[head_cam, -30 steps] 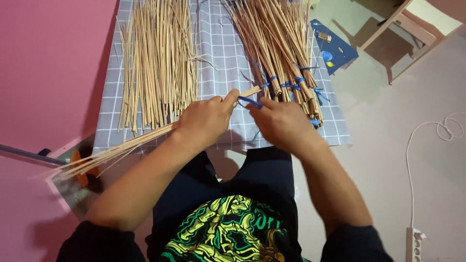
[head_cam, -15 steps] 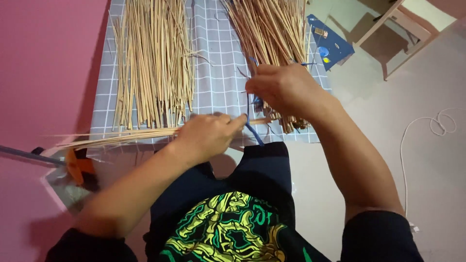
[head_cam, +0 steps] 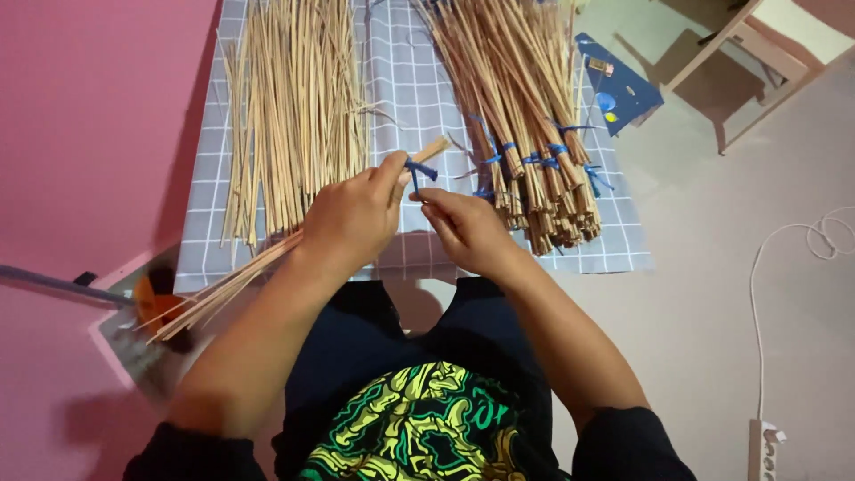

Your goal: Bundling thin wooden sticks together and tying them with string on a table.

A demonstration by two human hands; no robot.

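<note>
Gripping a thin bundle of pale straw sticks, the left hand closes its fingers around it above the lap. The right hand pinches a blue plastic tie wrapped near the bundle's tip. Beyond, on the grey checked mat, lie loose sticks and tied bundles.

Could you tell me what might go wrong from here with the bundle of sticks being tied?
The blue tie sits close to the tip of the stick bundle, so it may slip off the end. The left hand grips only near that end, and the long tail already fans out, so sticks might slide loose. The right hand works beside the pile of tied bundles and could snag one.
</note>
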